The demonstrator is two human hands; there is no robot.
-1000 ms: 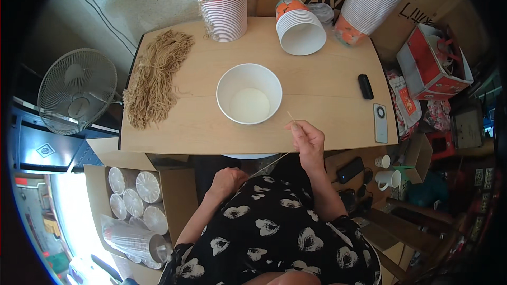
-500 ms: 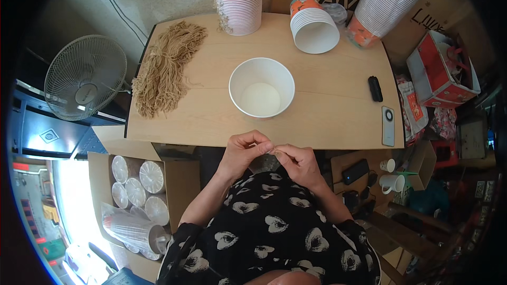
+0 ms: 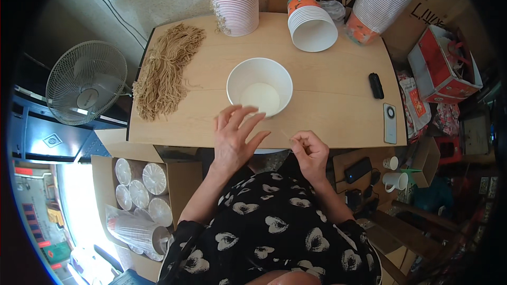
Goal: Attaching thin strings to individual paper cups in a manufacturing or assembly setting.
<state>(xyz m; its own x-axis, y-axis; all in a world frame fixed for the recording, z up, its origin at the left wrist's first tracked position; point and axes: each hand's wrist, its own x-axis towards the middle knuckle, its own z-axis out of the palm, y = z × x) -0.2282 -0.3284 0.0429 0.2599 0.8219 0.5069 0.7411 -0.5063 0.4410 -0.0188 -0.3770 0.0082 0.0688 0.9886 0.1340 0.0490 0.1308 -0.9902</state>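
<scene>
My left hand [image 3: 232,140] is open, fingers spread, over the table's front edge and close to the near rim of a white paper tub [image 3: 260,66]. The tub stands upright, with nothing visible inside. To the right, my right hand [image 3: 310,153] is closed, thumb and forefinger pinched on a thin pale strand [image 3: 285,135] whose kind is too small to tell. A tangled bundle of tan yarn-like strands [image 3: 168,71] lies at the table's left side.
Stacked paper tubs [image 3: 235,8] stand at the back, more tubs [image 3: 313,30] lie tipped beside a wrapped stack [image 3: 379,8]. A phone [image 3: 390,123] and a black object [image 3: 376,85] lie at right. A fan [image 3: 87,82] and a box [image 3: 182,190] of wrapped cups are left.
My hands were together, fingertips touching, in front of the table. They have parted: the left has opened and moved forward and left toward the tub, the right has shifted slightly right, still pinched.
</scene>
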